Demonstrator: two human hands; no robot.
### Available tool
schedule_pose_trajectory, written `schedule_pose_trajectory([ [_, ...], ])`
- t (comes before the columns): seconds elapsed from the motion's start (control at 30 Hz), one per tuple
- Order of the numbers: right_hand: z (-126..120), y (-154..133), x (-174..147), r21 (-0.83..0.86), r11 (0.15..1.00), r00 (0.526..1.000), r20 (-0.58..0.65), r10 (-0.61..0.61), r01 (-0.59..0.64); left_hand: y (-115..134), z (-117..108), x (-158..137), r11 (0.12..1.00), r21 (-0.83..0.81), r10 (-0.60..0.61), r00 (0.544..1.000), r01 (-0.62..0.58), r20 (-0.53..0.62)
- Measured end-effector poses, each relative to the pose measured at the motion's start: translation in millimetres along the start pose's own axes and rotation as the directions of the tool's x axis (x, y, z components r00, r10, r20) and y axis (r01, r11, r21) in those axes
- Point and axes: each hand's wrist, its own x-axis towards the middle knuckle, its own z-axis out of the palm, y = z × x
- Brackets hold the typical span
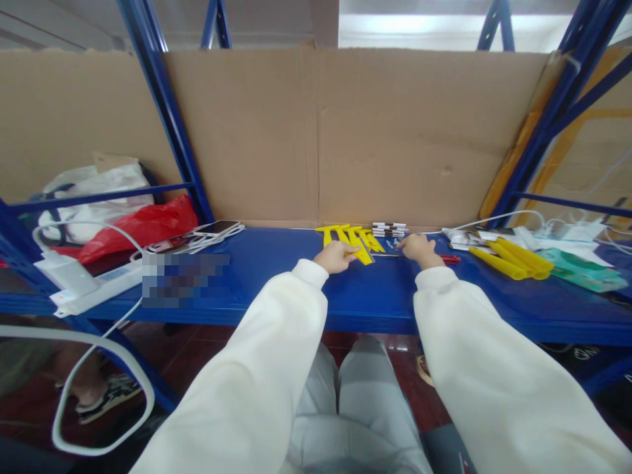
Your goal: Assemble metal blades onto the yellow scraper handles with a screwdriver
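Note:
My left hand [338, 257] is closed at the near end of a row of yellow T-shaped plastic scrapers [340, 232]. Its thumb and forefinger pinch a yellow scraper [365, 255] that points toward the right. My right hand [417, 250] reaches in from the other side, fingers bent together beside small clear or white bits on the blue shelf [375, 299]. What its fingertips hold is too small to make out. Just behind lies a stack of small white-and-black pieces [389, 229]. A red-handled tool [450, 259] lies partly hidden under my right hand.
Several yellow tapered tubes [513, 259] and a green packet [582, 270] lie to the right, near white cables. On the left are a power strip [101, 289], a phone [217, 228] and a red bag [141, 227]. Cardboard [316, 138] stands behind, between blue posts.

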Motion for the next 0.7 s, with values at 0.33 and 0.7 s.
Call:
schedule_pose_trajectory([
  [0.33,-0.2,-5.5,-3.6,-0.077,0.997,0.998,0.069,0.003,0.002,0.6,0.3,-1.2,0.998,-0.062,-0.008,1.000,0.009,0.008],
  [0.7,17.8,1.1,18.0,0.104,0.992,0.997,0.028,0.072,-0.075,-5.6,1.8,0.6,0.998,-0.059,0.028,1.000,-0.028,0.006],
])
